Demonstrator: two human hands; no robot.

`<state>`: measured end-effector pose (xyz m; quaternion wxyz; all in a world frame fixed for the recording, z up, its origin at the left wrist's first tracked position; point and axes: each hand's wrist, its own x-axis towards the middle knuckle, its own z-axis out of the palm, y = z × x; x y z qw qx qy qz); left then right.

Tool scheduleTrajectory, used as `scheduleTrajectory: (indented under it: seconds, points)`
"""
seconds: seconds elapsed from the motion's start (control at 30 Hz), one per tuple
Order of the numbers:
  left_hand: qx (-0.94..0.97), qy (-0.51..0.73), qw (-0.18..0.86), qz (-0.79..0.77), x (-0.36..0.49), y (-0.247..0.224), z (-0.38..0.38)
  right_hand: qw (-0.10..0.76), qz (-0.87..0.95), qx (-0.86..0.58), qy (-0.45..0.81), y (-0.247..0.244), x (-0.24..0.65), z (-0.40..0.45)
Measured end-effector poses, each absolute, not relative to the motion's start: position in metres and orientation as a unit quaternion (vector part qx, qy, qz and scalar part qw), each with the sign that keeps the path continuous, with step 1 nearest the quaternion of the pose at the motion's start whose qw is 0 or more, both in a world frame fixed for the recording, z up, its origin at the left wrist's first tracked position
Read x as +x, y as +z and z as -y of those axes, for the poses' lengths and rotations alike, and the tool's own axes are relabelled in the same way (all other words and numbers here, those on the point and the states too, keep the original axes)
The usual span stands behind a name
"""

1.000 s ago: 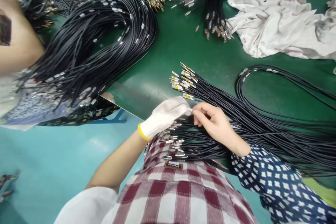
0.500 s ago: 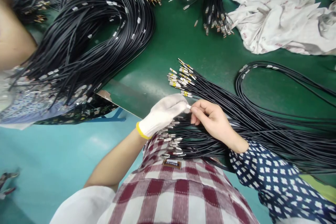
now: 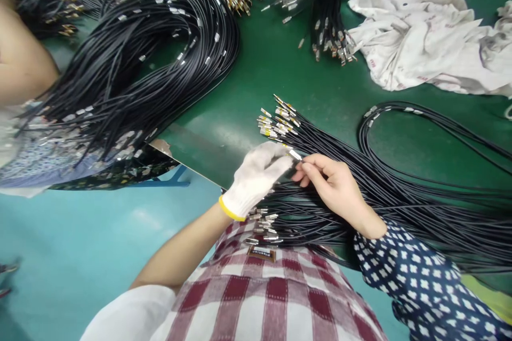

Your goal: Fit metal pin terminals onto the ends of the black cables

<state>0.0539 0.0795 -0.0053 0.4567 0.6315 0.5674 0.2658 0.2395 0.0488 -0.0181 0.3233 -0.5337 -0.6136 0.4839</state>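
My left hand (image 3: 256, 177) wears a white glove with a yellow cuff. Its thumb and fingers are bent around the metal-tipped end of a black cable (image 3: 295, 154), which carries a white sleeve or label. Just to the right, my bare right hand (image 3: 338, 186) pinches the same cable behind that end. Beyond my hands lies a bundle of black cables (image 3: 332, 144) whose tips show silver and yellow. More cables with silver ends (image 3: 268, 224) lie on the near side, against my checked apron (image 3: 260, 287); my hands cover part of them.
A thick coil of black cables (image 3: 216, 58) occupies the left, beside another person's arm (image 3: 24, 58). Further cable bundles (image 3: 332, 37) lie at the back. A crumpled white cloth (image 3: 424, 37) rests on the green table (image 3: 256, 74) at right. The table edge runs diagonally at left.
Both hands have shifted slightly right. My gloved fingers have loosened somewhat, and more of the cable's end with its white sleeve shows between the hands. The view has tilted a little.
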Motion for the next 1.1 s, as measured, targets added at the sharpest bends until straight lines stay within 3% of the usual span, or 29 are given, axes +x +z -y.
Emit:
scheduleTrajectory:
  seconds: [0.1,0.23,0.33,0.47,0.63,0.73,1.1]
  points:
    - [0.691,0.238,0.398,-0.554,0.055,-0.003,-0.08,0.369,0.557,-0.518,0.535,-0.023,0.239,-0.048]
    - [0.809,0.192,0.231,-0.506,0.056,0.009,-0.079,0.397,0.53,-0.497,0.562,-0.025,0.239,-0.049]
    - [0.831,0.145,0.187,-0.504,0.055,0.026,-0.076,0.421,0.514,-0.482,0.571,-0.022,0.24,-0.048]
    - [0.82,0.174,0.234,-0.492,0.056,0.041,-0.073,0.444,0.497,-0.465,0.583,-0.015,0.243,-0.044]
    - [0.679,0.271,0.462,-0.502,0.079,0.034,-0.067,0.449,0.526,-0.457,0.559,-0.01,0.246,-0.035]
    - [0.567,0.335,0.545,-0.518,0.095,0.025,-0.059,0.461,0.521,-0.455,0.556,-0.012,0.246,-0.03]
    - [0.494,0.401,0.555,-0.536,0.111,0.017,-0.043,0.477,0.505,-0.474,0.542,-0.015,0.241,-0.022]
